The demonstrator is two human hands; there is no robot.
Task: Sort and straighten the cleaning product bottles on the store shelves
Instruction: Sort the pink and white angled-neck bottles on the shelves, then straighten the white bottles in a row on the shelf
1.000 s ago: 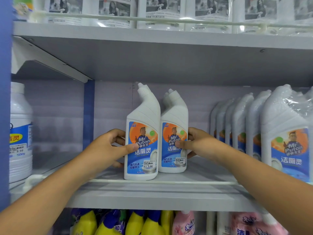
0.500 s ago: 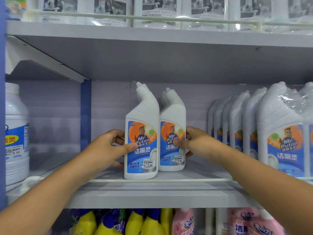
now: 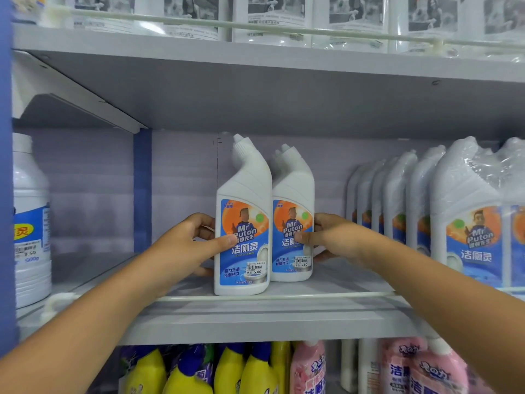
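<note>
On the middle shelf, the left hand is gripping the front white bottle with thumb across its label, while the right hand is clasping the second bottle touching it at three o'clock, both standing upright

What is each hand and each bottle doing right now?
Left hand: grips the front white angled-neck toilet cleaner bottle, which is upright and capped.
Right hand: grips the white angled-neck bottle behind it, also upright.
Row of plastic-wrapped white bottles: upright.
Yellow bottles with blue caps: upright, capped.
</note>
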